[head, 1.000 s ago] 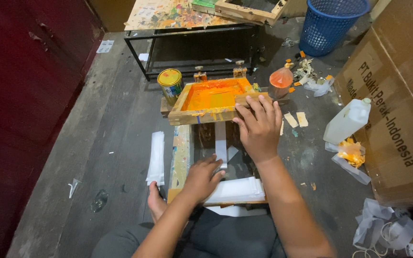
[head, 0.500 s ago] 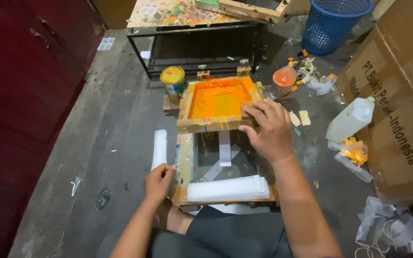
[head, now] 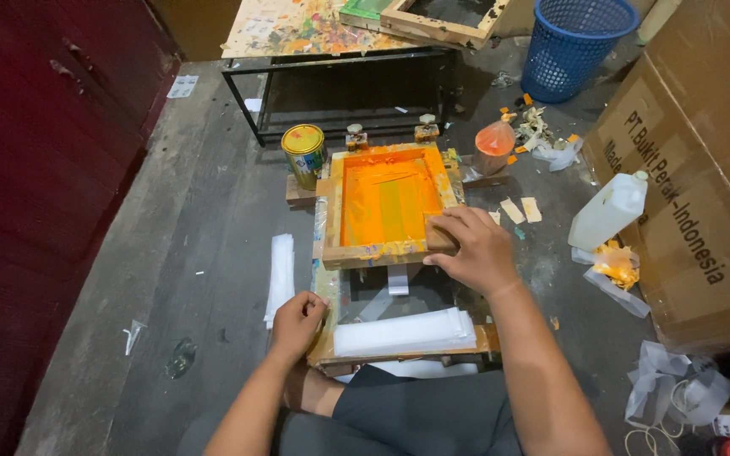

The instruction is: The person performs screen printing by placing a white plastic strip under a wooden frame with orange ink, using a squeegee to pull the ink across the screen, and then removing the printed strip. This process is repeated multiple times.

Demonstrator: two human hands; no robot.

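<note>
Orange ink coats the mesh of a wooden screen-printing frame (head: 386,207), which sits at the centre of the view, raised over a paint-smeared wooden printing board (head: 331,338) on the grey concrete floor (head: 213,219). Right hand (head: 475,249) rests at the frame's 5 o'clock corner — fingers bent over the wooden edge and gripping it, thumb tucked underneath. Left hand (head: 297,321) lies at the board's 9 o'clock edge, curled into a loose fist against the wood; whether it holds anything cannot be told. A stack of translucent white plastic bags (head: 403,331) lies across the board at 6 o'clock from the frame, just beside the left hand, not touching it.

Surroundings noted:
- A second pile of white bags (head: 280,274) on the floor at 9 o'clock from the board.
- A yellow paint tin (head: 304,154), upright, touching a wood block at 10 o'clock from the frame.
- A clear bag of orange ink (head: 495,145) at 2 o'clock.
- A white plastic jug (head: 608,211), tilted, at 3 o'clock, against a large cardboard carton (head: 703,169).
- A blue mesh waste basket (head: 576,46) at 1 o'clock — beside a paint-spattered metal-framed table (head: 331,51) at 12 o'clock.
</note>
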